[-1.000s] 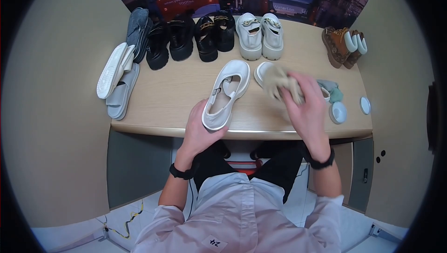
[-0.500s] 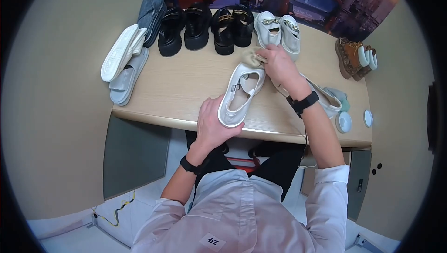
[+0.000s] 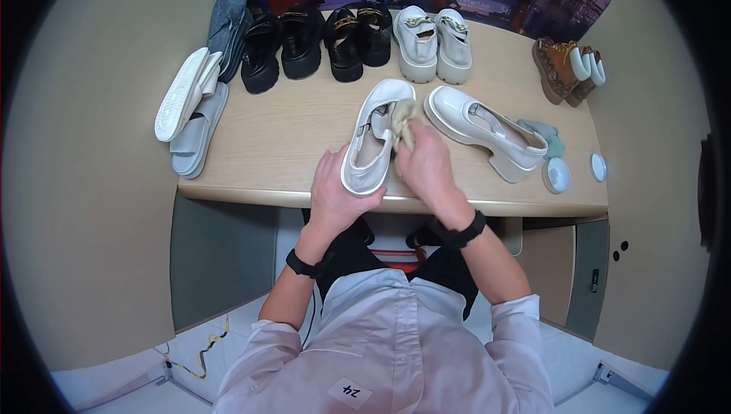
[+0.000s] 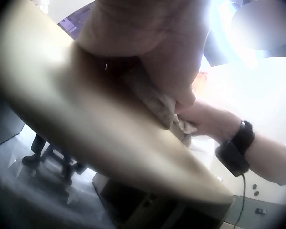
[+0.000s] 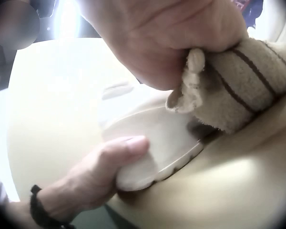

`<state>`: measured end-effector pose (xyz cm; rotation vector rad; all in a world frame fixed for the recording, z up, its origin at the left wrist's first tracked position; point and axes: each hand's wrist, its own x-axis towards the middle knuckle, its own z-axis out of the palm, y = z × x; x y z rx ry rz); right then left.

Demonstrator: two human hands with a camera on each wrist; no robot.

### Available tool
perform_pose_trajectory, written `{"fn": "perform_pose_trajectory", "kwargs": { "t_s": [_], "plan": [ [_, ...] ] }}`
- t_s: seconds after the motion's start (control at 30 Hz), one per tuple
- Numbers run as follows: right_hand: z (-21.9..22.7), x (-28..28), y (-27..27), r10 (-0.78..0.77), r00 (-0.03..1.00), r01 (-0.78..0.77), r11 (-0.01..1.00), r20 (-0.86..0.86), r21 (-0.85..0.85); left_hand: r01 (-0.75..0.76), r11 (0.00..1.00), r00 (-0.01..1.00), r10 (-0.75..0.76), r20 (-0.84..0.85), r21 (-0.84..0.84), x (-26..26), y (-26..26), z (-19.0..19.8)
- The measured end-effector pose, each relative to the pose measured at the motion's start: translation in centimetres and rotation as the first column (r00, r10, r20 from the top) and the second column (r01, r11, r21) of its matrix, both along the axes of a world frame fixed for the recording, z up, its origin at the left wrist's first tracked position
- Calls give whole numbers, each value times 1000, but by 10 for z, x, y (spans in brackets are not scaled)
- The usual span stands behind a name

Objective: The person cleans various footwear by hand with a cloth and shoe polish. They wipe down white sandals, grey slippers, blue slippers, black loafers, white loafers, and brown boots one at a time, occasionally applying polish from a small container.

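My left hand (image 3: 335, 194) grips the heel end of a white shoe (image 3: 365, 161), its toe pointing away from me over the table. Bunched in my right hand (image 3: 429, 164) is a beige cloth (image 3: 403, 121), held against the right side of that shoe near the toe. The right wrist view shows the striped cloth (image 5: 248, 76) beside the shoe (image 5: 167, 143), with the left thumb lying on the heel. In the left wrist view, the left hand (image 4: 148, 33) covers much of the shoe. The matching white shoe (image 3: 487, 131) lies to the right.
Along the back of the table (image 3: 266, 128) stand black shoes (image 3: 302, 41) and white loafers (image 3: 416, 44). Slippers (image 3: 199, 136) are at the left, brown boots (image 3: 560, 71) at the back right. A greenish cloth (image 3: 554, 143), small dish (image 3: 557, 175) and lid (image 3: 598, 167) sit at the right.
My right hand has brought the cloth from over the other shoe to the held shoe's toe, then down along its right side. The left hand keeps its grip. The other shoe is now uncovered.
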<state>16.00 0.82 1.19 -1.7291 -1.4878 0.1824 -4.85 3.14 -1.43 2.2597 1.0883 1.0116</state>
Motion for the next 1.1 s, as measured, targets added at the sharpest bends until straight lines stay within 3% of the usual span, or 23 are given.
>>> {"fn": "perform_pose_trajectory", "kwargs": {
  "t_s": [0.17, 0.27, 0.43, 0.53, 0.63, 0.73, 0.8, 0.83, 0.93, 1.03, 1.1],
  "plan": [
    [4, -22, -32, 22, 984, -37, 996, -176, -80, 27, 1000, 1000, -27, 6, -4, -2, 0, -1],
    [13, -31, -52, 78, 978, -85, 996, -194, -30, 25, 999, 1000, -25, -7, -20, -2, 2, -4],
    [21, -52, -77, 138, 975, -126, 989, -173, 83, 19, 998, 999, -21, -34, -65, -1, -1, -1],
    [24, -61, -79, 179, 969, -156, 978, -169, 141, 18, 1000, 999, -19, -36, -17, -3, 1, -10],
    [21, -68, -76, 221, 968, -188, 954, -120, 235, 53, 989, 998, -50, -25, 140, -7, 4, -19],
    [17, -70, -73, 241, 970, -221, 934, -40, 282, 103, 995, 988, -104, 116, 19, -9, 0, -20],
    [9, -60, -69, 250, 968, -246, 928, 19, 279, 58, 996, 998, -57, -10, 71, -6, 1, -13],
    [8, -52, -67, 224, 974, -222, 943, 18, 247, 39, 994, 997, -31, -71, 101, -5, 0, -5],
    [14, -15, -56, 124, 992, -126, 973, 21, 192, 2, 988, 1000, 0, 11, -152, -1, -3, 10],
    [30, 19, -45, 7, 1000, -3, 976, -17, 217, 55, 991, 998, -53, 22, -121, -15, 2, 21],
    [54, 31, -44, -35, 998, 49, 963, -57, 264, 84, 966, 996, -87, -2, -247, -36, 5, 24]
  ]
}}
